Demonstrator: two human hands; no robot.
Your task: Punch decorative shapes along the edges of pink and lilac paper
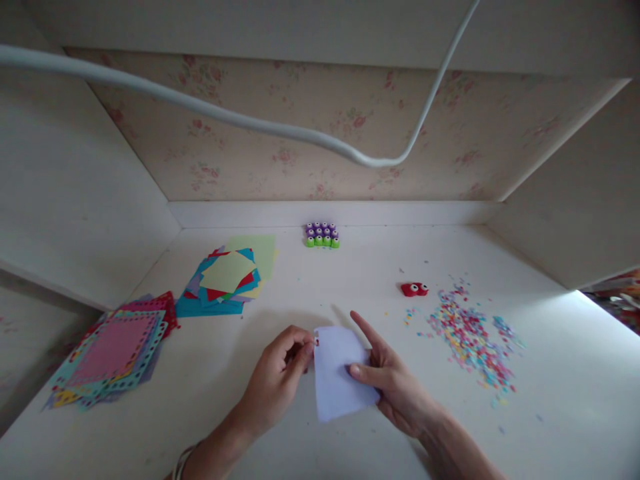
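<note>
A pale lilac sheet of paper [343, 380] is held up over the white table in front of me. My right hand [387, 380] grips its right side, thumb on top and index finger stretched out past the paper. At the upper left edge of the sheet, my left hand [287, 360] is closed in a pinch. Small red marks show at that edge beside its fingertips; what the fingers hold is mostly hidden. Two red craft punches [414, 289] with white tops lie beyond my right hand.
Colourful paper sheets [227, 273] and a pile of edge-punched sheets [117, 347] lie on the left. Several purple and green punches [323, 235] stand at the back. Confetti [470, 333] covers part of the right side. A white cable [300, 133] hangs across the front.
</note>
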